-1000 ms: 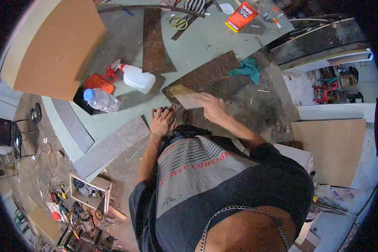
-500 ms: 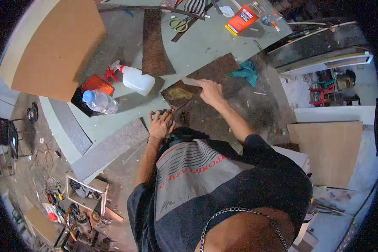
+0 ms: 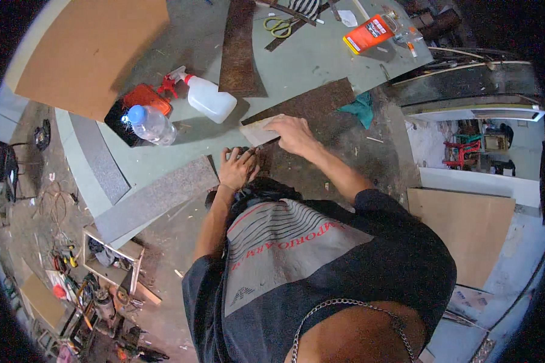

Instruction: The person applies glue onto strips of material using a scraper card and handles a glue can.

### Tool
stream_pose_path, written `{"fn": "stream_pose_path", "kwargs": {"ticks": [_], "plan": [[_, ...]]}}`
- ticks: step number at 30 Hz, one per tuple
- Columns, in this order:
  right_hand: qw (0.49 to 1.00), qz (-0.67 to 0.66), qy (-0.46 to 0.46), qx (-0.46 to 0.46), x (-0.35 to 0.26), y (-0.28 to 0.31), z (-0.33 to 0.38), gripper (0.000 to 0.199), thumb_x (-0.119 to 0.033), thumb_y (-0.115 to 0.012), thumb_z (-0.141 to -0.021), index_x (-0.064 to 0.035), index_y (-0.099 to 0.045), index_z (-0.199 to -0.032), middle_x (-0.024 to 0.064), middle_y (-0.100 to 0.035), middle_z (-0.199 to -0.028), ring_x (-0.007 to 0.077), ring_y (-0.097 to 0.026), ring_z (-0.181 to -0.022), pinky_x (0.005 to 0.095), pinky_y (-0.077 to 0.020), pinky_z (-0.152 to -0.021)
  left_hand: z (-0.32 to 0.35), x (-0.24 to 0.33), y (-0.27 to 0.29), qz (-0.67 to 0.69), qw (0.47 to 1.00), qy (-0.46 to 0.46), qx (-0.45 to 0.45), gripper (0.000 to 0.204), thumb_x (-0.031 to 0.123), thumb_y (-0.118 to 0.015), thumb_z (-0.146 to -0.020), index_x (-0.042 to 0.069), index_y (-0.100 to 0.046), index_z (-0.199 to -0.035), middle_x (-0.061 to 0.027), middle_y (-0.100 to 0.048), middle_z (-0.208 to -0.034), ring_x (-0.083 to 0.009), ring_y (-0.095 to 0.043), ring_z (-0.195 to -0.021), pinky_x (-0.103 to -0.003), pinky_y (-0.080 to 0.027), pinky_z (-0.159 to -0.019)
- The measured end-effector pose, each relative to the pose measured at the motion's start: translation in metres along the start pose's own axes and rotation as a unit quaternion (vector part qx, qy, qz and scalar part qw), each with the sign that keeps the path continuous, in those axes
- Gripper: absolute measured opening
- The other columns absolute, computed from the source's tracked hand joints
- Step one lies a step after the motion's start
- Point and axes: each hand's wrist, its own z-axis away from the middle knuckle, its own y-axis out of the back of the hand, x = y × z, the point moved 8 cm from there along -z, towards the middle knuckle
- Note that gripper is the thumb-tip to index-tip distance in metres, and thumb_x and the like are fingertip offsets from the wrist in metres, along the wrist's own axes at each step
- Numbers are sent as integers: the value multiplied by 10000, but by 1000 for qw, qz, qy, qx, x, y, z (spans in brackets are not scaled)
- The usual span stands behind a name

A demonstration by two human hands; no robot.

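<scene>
In my right hand [image 3: 292,134] is a flat, pale spreader [image 3: 257,132], its blade lying over the left end of a dark brown strip [image 3: 321,104]. The fingers are closed on the spreader's right side. The blade covers part of that end. My left hand [image 3: 239,169] is at the strip's near left corner, fingers apart and bent down at the edge; their tips are hard to make out. Left of the hands, a white spray bottle [image 3: 211,100] with a red trigger lies on its side. A teal cloth [image 3: 360,110] is by the strip's right end.
A clear plastic bottle [image 3: 153,127] with a blue cap and an orange-red container [image 3: 145,98] stand at the left on the green table [image 3: 191,138]. Grey strips [image 3: 157,190] lie nearer. Farther back are green-handled scissors [image 3: 277,26], another brown strip [image 3: 239,48] and an orange can [image 3: 369,35].
My right hand has brought the spreader left and nearer, over the yellowish patch seen before on the strip's end. My left hand's fingers have shifted slightly at the corner. The whole view has turned a little.
</scene>
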Motion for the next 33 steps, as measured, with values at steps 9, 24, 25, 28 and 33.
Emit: {"fn": "stream_pose_path", "kwargs": {"ticks": [9,24,25,28,33], "plan": [[989,60,5,-133,-3,15,-3,456,22,-610,-724,-188,-730,-1110,90,-699,-1164,316,-628,-1129,500,-510,-887,-3,4,17,31,999,21,12,349,401,-643,-858,156,-728,-1093,26,-685,-1101,-236,-555,-1041,-505,-368,-981],[991,55,11,-120,10,-1,-9,452,-41,-651,-744,-263,-735,-1129,116,-726,-988,365,-675,-950,519,-517,-815,-53,-82,14,170,959,223,52,191,231,-681,-881,112,-734,-1021,-153,-716,-902,-379,-683,-815,-471,-539,-725],[990,53,1,-132,10,-2,-8,441,-46,-657,-744,-261,-737,-1121,114,-724,-998,365,-672,-955,521,-510,-824,-53,-83,8,147,961,233,30,197,263,-668,-892,149,-735,-1037,-150,-717,-920,-371,-688,-837,-473,-544,-729],[990,50,-7,-128,17,-3,-4,428,-49,-665,-745,-260,-741,-1110,111,-724,-1001,359,-671,-963,521,-501,-832,-61,-79,6,121,960,253,-14,208,329,-641,-909,220,-738,-1057,-144,-720,-937,-359,-697,-850,-473,-553,-730],[985,55,-18,-164,6,1,-2,482,16,-645,-730,-232,-730,-1134,116,-715,-1093,342,-645,-1077,514,-493,-861,-52,-92,-8,111,950,291,-36,227,388,-618,-915,274,-743,-1066,-133,-728,-918,-351,-707,-828,-474,-563,-717]]}}
